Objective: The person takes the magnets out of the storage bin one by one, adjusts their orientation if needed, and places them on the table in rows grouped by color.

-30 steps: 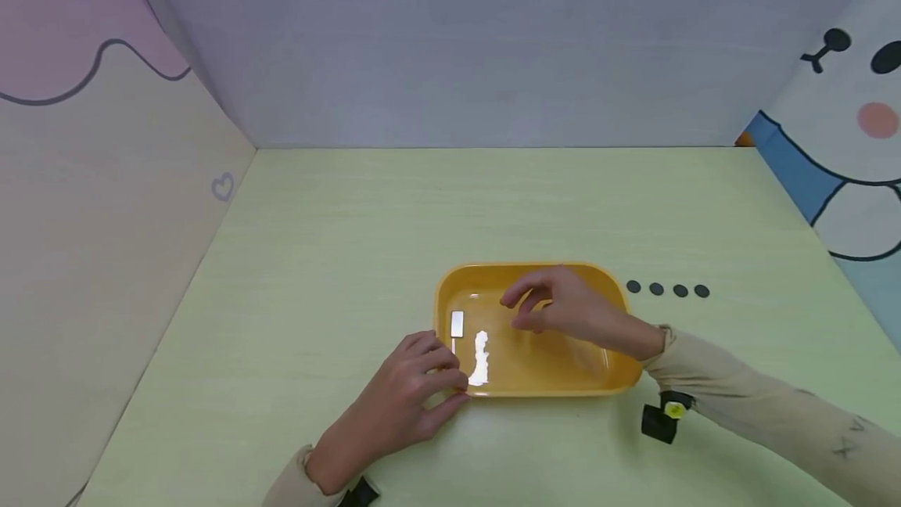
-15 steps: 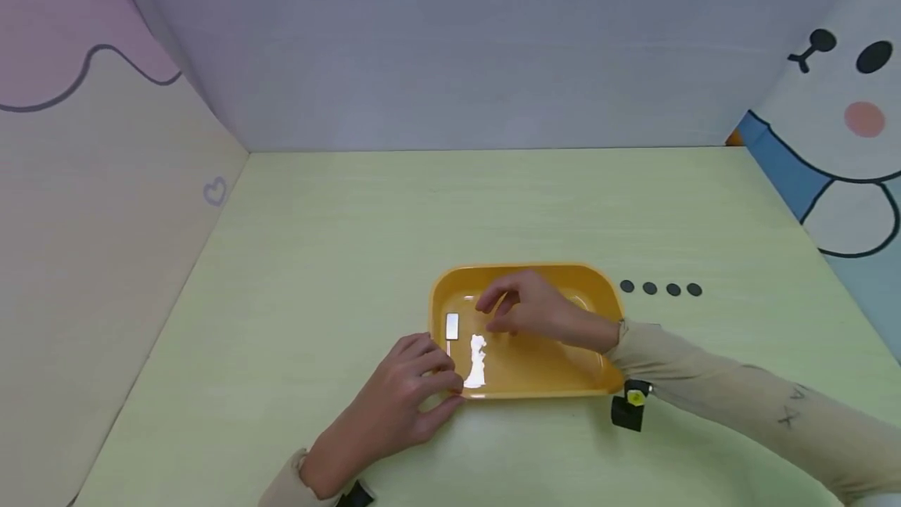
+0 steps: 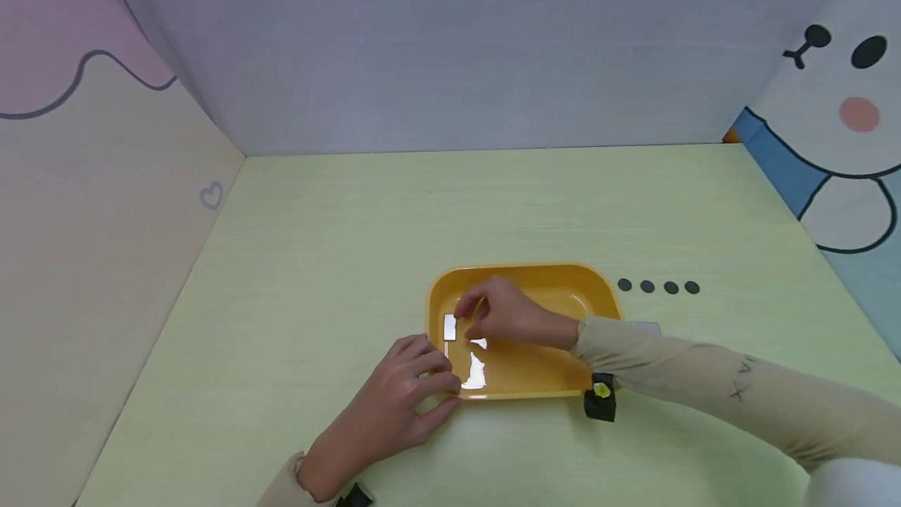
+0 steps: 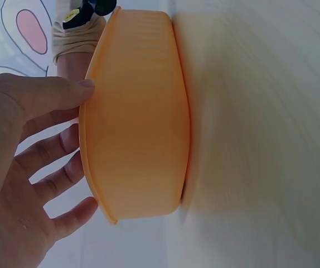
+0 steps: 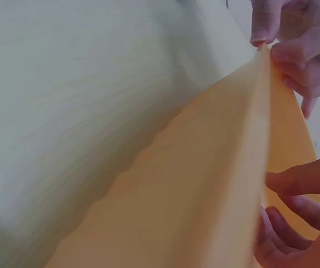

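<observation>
A shallow yellow tray lies on the table. My left hand grips its near left corner; in the left wrist view the thumb lies against the outer wall and the fingers reach over the rim. A small silvery-white rectangular piece lies at the tray's left side. Over the tray floor, my right hand is bent downward, its fingertips close to the right of that piece. The right wrist view shows the thumb and fingers apart, with nothing visible between them. Bright glare patches lie on the tray floor below this hand.
Several small black discs form a row on the table to the right of the tray. A flat pale thing shows partly from behind the right sleeve. Walls with painted figures bound the table left, right and back.
My right hand has moved left across the tray, from its middle to beside the silvery-white piece. My left hand stays at the tray's corner. The pale thing behind the sleeve has come into view.
</observation>
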A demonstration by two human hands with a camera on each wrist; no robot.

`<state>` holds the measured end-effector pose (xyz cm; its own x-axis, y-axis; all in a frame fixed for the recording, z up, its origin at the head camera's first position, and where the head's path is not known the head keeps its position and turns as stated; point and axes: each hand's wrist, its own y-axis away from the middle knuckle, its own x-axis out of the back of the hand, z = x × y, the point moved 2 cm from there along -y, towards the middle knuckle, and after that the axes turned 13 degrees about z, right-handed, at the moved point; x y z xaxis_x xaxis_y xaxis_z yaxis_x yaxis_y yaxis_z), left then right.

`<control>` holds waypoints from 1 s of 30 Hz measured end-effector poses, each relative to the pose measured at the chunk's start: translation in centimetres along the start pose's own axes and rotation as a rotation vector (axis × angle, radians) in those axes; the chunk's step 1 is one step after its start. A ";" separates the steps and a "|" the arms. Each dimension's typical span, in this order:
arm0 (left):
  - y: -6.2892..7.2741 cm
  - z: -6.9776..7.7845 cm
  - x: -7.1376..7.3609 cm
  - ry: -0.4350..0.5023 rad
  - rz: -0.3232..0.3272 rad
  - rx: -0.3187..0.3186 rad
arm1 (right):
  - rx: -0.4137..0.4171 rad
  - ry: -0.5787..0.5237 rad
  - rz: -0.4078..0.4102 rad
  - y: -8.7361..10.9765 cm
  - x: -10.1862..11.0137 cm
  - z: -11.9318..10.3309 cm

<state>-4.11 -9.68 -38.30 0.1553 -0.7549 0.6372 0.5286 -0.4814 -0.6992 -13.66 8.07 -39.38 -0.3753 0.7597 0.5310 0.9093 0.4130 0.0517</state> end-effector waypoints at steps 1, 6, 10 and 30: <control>0.0 0.0 0.0 0.000 -0.001 -0.001 | -0.007 0.002 -0.001 -0.1 -0.2 0.0; -0.1 0.0 0.0 -0.003 -0.004 -0.004 | -0.033 0.043 -0.002 -0.3 -1.1 -0.6; -0.1 0.0 0.0 -0.007 -0.003 -0.007 | 0.006 0.091 -0.005 -0.4 -1.7 -0.9; 0.0 0.0 -0.2 -0.002 0.003 -0.010 | 0.331 0.285 -0.058 -0.1 -2.3 -1.1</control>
<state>-4.12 -9.53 -38.43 0.1585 -0.7557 0.6354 0.5194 -0.4835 -0.7046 -12.67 5.78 -39.64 -0.3167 0.5809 0.7499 0.7639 0.6248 -0.1614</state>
